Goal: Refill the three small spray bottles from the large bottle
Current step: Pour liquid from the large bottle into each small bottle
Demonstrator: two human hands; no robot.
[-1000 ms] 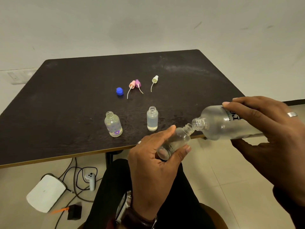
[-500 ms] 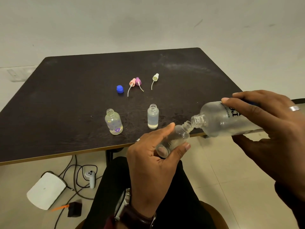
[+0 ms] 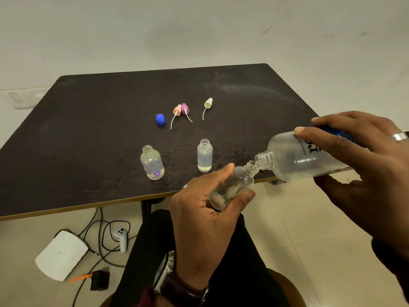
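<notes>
Fingers of my left hand point(image 3: 205, 220) wrap the small spray bottle point(image 3: 234, 185), tilted, held off the table edge; my right hand point(image 3: 363, 165) clasps the large bottle point(image 3: 296, 158), mouths touching. I'd tip slowly (little liquid visible) and keep necks aligned. 2 other bottles point(image 3: 152, 162) wait uncapped.

Big frosted large bottle point(image 3: 305, 158) is tipped nearly flat, neck meeting the open mouth of a tilted clear small bottle point(image 3: 234, 185) off the table's front edge, while the flower-print bottle point(image 3: 152, 162) and slim bottle point(image 3: 205, 156) stand upright, uncapped, near that edge.
</notes>
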